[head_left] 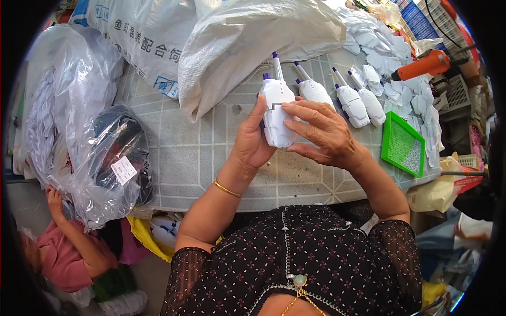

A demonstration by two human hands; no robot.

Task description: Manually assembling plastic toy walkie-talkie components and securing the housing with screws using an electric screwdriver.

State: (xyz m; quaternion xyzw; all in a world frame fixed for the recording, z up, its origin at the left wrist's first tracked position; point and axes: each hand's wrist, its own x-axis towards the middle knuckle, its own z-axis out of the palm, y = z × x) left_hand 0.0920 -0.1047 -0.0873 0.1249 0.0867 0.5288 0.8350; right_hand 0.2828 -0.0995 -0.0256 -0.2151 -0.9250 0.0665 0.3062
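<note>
A white toy walkie-talkie (279, 118) with a purple knob and a purple-tipped antenna is held over the table, antenna pointing away from me. My left hand (254, 129) wraps its left side, thumb along the edge. From the right, my right hand (324, 129) presses fingertips onto its flat face near a small dark notch, with the thumb at the lower edge. Behind the right hand lies another walkie-talkie (314, 91), partly covered by the fingers. Two more, a walkie-talkie (352, 108) and its neighbour (372, 107), lie side by side farther right.
A green tray (387, 138) of small metallic bits sits at the right, near piled white plastic pieces (379, 52) and an orange power tool (424, 66). A white woven sack (253, 31) covers the far side. Bagged goods (118, 152) stand left, near a person in pink (79, 258).
</note>
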